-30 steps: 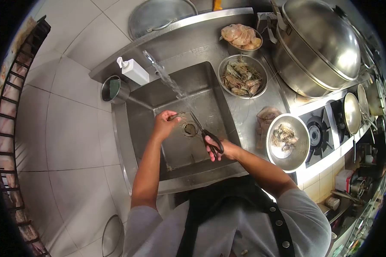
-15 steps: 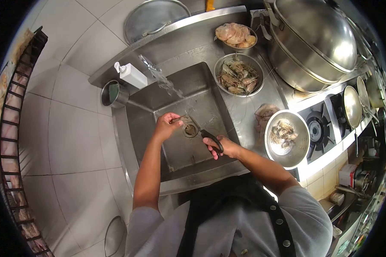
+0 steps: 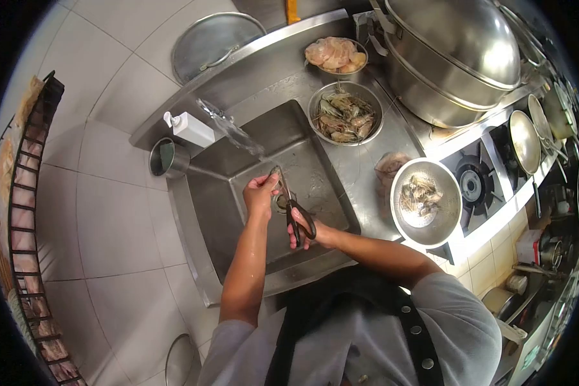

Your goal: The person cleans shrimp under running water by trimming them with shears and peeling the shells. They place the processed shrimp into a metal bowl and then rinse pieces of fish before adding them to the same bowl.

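Observation:
Over the sink [image 3: 238, 238], my left hand [image 3: 260, 193] pinches a shrimp [image 3: 276, 172] between thumb and fingers, its end pointing up. My right hand [image 3: 307, 233] is closed around the black handles of a pair of scissors [image 3: 294, 212]. The blades point up the view and lie alongside the shrimp, right at the left fingertips. Behind my hands is the drain, partly hidden. A stream of water [image 3: 241, 137] falls into the sink beyond my left hand.
Whole shrimp [image 3: 345, 116] fill a steel bowl on the counter. A strainer bowl [image 3: 445, 222] with more shrimp stands at right by the burner [image 3: 471, 185]. Behind are a small bowl with a plastic bag [image 3: 331, 53] and a large steamer pot [image 3: 431, 96]. A white pump bottle [image 3: 194, 130] stands at left.
My hands have come closer together, and the left hand has turned the shrimp more upright. The scissors have moved left and swung to point more straight up. The view has shifted slightly.

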`<move>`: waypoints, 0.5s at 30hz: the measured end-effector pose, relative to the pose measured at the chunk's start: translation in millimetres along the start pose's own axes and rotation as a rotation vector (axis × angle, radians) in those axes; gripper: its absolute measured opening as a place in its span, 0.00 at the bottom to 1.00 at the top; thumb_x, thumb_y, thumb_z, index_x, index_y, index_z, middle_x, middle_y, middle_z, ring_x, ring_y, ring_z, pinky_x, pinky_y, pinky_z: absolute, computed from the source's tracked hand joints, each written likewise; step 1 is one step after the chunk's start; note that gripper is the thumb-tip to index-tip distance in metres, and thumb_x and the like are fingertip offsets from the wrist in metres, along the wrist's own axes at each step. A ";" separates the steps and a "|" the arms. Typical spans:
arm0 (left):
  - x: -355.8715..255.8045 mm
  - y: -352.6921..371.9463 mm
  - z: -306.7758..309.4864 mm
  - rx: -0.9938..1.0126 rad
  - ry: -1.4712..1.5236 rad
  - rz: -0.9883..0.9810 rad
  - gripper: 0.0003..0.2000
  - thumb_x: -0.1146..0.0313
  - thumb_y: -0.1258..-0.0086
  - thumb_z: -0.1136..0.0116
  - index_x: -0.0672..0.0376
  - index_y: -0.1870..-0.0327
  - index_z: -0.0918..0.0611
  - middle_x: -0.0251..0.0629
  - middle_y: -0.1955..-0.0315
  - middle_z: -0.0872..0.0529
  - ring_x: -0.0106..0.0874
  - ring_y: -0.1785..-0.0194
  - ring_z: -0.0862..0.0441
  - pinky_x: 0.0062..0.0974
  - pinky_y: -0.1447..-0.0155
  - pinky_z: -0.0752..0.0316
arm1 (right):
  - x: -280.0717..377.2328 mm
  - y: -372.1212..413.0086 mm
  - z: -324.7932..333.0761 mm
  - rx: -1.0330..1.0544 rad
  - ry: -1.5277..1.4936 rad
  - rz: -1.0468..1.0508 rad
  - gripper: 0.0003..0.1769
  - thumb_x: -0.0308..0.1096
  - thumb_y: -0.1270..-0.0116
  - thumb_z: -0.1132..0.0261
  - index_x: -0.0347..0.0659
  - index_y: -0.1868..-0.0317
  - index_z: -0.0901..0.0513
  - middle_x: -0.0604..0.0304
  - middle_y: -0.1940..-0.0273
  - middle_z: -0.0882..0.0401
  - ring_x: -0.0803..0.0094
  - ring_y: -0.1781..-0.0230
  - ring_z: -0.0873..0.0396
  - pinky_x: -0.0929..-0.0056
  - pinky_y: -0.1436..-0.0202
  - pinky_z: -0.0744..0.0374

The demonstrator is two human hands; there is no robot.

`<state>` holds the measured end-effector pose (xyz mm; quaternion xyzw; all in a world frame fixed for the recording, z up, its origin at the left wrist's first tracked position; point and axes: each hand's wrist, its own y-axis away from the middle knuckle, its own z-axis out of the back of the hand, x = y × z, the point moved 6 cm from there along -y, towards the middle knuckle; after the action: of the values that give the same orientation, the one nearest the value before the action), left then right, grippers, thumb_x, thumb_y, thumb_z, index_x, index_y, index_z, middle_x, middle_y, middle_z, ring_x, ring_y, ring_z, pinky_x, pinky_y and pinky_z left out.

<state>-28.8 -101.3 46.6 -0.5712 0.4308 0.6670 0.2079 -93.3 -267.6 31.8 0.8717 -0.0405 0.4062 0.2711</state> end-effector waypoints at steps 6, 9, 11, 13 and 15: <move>-4.1 1.4 5.5 -0.080 0.006 -0.016 0.15 0.71 0.41 0.30 0.67 0.60 0.23 0.38 0.66 0.17 0.25 0.68 0.20 0.19 0.69 0.23 | 7.9 0.3 11.8 -0.236 0.077 0.128 0.38 0.74 0.39 0.49 0.41 0.67 0.25 0.61 0.77 0.22 0.73 0.81 0.23 0.75 0.78 0.25; -1.7 -1.9 15.4 -0.169 0.021 -0.034 0.13 0.72 0.40 0.31 0.65 0.60 0.22 0.37 0.65 0.18 0.25 0.65 0.21 0.22 0.67 0.24 | 4.1 2.0 22.4 -0.291 -0.026 0.155 0.34 0.69 0.39 0.42 0.41 0.72 0.25 0.59 0.76 0.21 0.74 0.83 0.23 0.76 0.80 0.25; -0.4 -7.4 21.6 -0.215 0.068 -0.088 0.13 0.72 0.40 0.31 0.64 0.60 0.23 0.37 0.65 0.19 0.25 0.65 0.21 0.21 0.67 0.24 | 1.6 10.2 20.3 -0.212 0.032 0.043 0.38 0.74 0.39 0.47 0.40 0.68 0.25 0.58 0.75 0.20 0.73 0.79 0.21 0.75 0.78 0.24; -3.7 -8.8 24.4 -0.263 0.116 -0.141 0.13 0.72 0.40 0.31 0.64 0.60 0.23 0.37 0.66 0.19 0.25 0.66 0.21 0.21 0.67 0.23 | -1.4 18.5 10.4 -0.126 0.031 0.004 0.41 0.76 0.40 0.51 0.40 0.65 0.25 0.58 0.74 0.20 0.72 0.77 0.20 0.74 0.77 0.24; -9.2 -6.4 26.0 -0.334 0.096 -0.231 0.12 0.73 0.40 0.31 0.63 0.61 0.23 0.35 0.68 0.20 0.24 0.68 0.22 0.20 0.67 0.24 | -6.0 21.7 0.4 -0.043 0.033 -0.038 0.44 0.79 0.41 0.54 0.39 0.62 0.25 0.57 0.74 0.20 0.72 0.74 0.20 0.73 0.76 0.24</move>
<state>-36.7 -74.8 52.6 -0.6745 0.2550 0.6729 0.1647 -103.3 -287.2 36.7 0.8596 -0.0281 0.4141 0.2980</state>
